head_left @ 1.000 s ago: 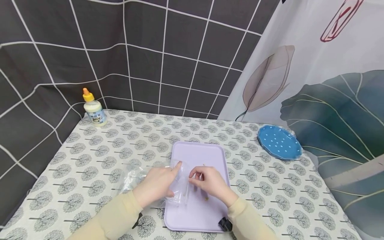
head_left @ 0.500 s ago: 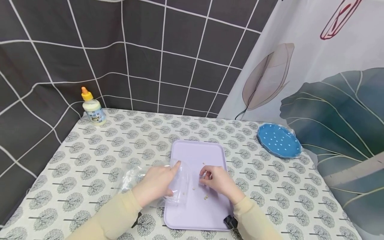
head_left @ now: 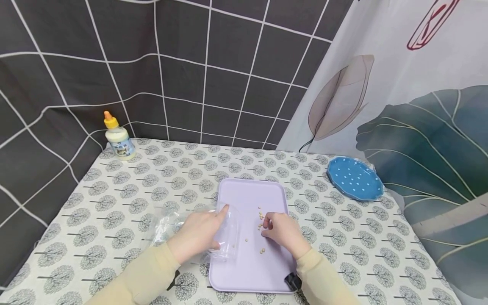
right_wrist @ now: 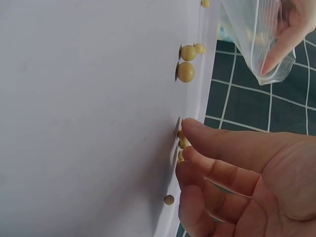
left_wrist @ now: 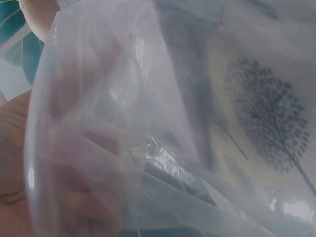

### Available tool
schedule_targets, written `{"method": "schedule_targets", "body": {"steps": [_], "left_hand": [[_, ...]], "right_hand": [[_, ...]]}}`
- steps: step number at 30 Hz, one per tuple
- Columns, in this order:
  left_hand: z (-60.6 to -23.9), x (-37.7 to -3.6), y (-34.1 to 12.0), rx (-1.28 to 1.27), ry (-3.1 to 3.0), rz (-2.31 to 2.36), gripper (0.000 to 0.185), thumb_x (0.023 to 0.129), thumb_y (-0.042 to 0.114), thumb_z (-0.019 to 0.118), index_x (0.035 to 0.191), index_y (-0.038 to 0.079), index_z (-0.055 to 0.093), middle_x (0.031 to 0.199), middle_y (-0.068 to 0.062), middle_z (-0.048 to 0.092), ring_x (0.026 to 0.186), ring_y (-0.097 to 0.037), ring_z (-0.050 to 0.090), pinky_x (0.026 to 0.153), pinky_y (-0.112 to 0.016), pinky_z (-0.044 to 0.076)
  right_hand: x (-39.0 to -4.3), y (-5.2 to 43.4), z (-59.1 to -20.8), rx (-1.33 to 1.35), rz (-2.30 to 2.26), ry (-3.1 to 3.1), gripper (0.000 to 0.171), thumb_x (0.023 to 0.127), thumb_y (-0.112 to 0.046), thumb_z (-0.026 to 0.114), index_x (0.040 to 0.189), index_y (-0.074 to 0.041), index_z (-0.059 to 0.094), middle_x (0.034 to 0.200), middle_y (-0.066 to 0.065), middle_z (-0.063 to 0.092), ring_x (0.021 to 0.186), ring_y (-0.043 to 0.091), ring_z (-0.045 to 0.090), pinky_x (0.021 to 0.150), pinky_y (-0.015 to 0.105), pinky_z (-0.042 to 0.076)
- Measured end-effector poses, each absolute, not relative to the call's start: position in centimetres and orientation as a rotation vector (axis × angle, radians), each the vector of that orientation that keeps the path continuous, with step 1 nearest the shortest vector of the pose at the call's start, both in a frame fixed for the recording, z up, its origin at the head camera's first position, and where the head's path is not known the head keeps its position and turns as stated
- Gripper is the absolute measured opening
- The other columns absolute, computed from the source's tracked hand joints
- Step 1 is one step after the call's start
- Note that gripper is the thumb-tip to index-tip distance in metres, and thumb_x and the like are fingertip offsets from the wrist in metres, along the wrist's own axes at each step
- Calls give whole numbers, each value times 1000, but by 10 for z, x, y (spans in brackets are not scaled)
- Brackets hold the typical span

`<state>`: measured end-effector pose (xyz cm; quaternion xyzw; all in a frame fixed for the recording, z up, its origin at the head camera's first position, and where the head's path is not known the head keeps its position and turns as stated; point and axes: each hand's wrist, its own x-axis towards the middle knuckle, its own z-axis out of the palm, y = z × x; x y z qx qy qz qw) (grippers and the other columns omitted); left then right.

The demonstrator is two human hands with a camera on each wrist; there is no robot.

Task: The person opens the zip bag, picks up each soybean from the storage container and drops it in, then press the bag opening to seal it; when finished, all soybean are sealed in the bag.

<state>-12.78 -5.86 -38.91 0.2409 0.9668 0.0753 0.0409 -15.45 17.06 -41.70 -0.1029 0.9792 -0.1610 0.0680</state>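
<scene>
A clear plastic zip bag (head_left: 162, 224) lies partly over the left side of the lilac tray (head_left: 251, 190). My left hand (head_left: 202, 231) holds the bag near its mouth, index finger stretched out; in the left wrist view the plastic covers most of the fingers. On the tray lie several small round beans (right_wrist: 186, 72), yellowish like soybeans. My right hand (head_left: 284, 231) is low over the tray's right half. In the right wrist view its thumb and bent fingers are apart, with a few beans (right_wrist: 183, 143) in the gap, near the tray surface.
A glue bottle (head_left: 120, 140) with a yellow cap and orange tip stands at the back left. A blue dotted plate (head_left: 354, 180) lies at the back right. The tree-print cloth (head_left: 198, 161) covers the table, with dark gridded fabric (head_left: 183, 72) behind.
My right hand has moved right, away from the bag's mouth, and down to the beans. Several beans beside its fingertips now show. My left hand and the bag have stayed put.
</scene>
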Motion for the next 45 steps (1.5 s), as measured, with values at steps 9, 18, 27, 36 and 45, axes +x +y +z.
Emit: {"method": "schedule_targets", "body": {"steps": [9,18,27,36,45], "left_hand": [[-390,-128,-60,783,2982,223,102,51,44,74,135,5,32,112,-8,61,102,-22,58,95,-40,42],[-392,-126,-59,803,2982,211,101,51,44,74,135,5,32,110,-8,62,96,-22,60,94,-39,43],[-391,-125,-55,805,2960,205,100,51,43,74,134,5,34,99,-4,66,85,-17,62,94,-41,42],[-389,-124,-55,804,2958,214,99,52,41,75,134,4,33,93,-2,66,78,-15,62,89,-37,47],[-389,-125,-56,834,2973,211,100,52,43,75,134,3,33,95,-4,66,87,-17,62,94,-37,44]], "right_hand": [[-155,170,-417,-326,-468,2935,16,65,-23,73,67,-20,57,59,-9,53,52,8,45,50,22,36],[-156,169,-421,-353,-454,2957,14,67,-21,71,64,-22,58,60,-10,53,54,6,46,51,22,38],[-155,167,-415,-336,-550,2943,11,72,-24,69,69,-20,59,58,-10,53,47,5,45,44,20,38],[-149,156,-404,-470,-714,2933,7,75,-25,66,77,-21,60,58,-13,54,46,1,46,42,16,39],[-142,141,-397,-573,-789,2911,10,76,-27,65,83,-21,61,59,-14,51,49,0,45,45,14,39]]}}
